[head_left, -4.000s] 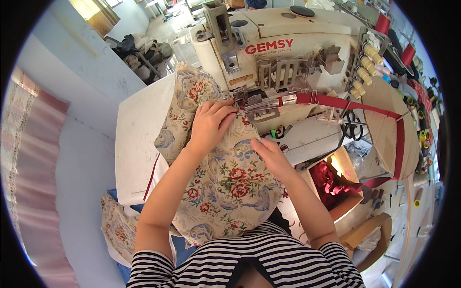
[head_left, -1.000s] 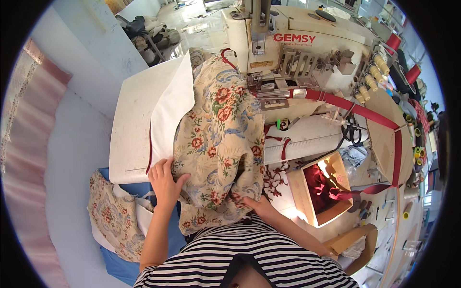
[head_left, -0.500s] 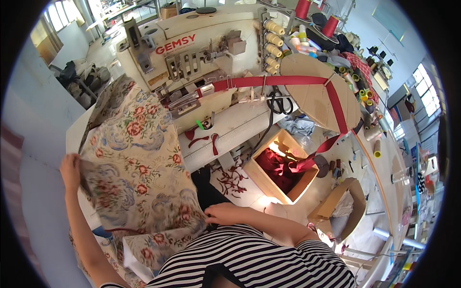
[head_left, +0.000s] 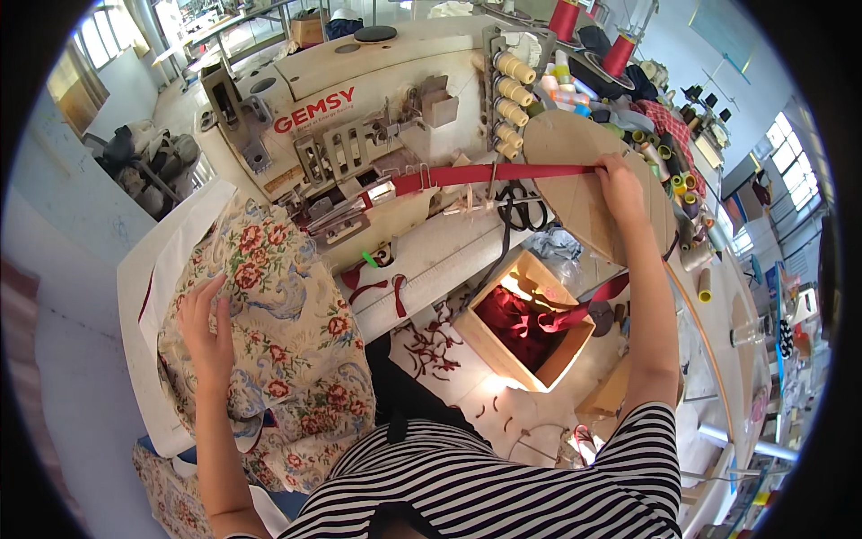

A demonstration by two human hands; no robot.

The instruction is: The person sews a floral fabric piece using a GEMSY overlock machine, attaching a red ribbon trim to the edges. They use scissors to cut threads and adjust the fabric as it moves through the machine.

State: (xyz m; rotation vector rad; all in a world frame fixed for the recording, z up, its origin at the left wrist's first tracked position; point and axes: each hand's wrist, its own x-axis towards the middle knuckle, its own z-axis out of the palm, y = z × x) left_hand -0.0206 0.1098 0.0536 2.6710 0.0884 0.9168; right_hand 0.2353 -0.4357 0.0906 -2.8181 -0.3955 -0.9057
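My left hand (head_left: 205,328) is at the left part of the floral fabric (head_left: 269,323), fingers loosely apart, above a white lining layer (head_left: 171,251). The fabric lies draped beside the machine's needle area and hangs toward my lap. My right hand (head_left: 620,189) is closed on the red binding tape (head_left: 494,172) at the top of a round cardboard plate (head_left: 566,144). The tape runs left into a metal folder (head_left: 377,193) on the white sewing machine (head_left: 395,85).
A box of red ribbon (head_left: 561,355) sits below the plate, black scissors (head_left: 523,205) beside it. Thread cones (head_left: 615,52) and many spools (head_left: 673,162) stand at the right. A heap of fabric (head_left: 130,162) lies behind at left; red scraps (head_left: 435,341) litter the floor.
My right hand has risen from near my waist to the red tape. My left hand has moved from the fabric's edge rightward over it. The view has swung rightward.
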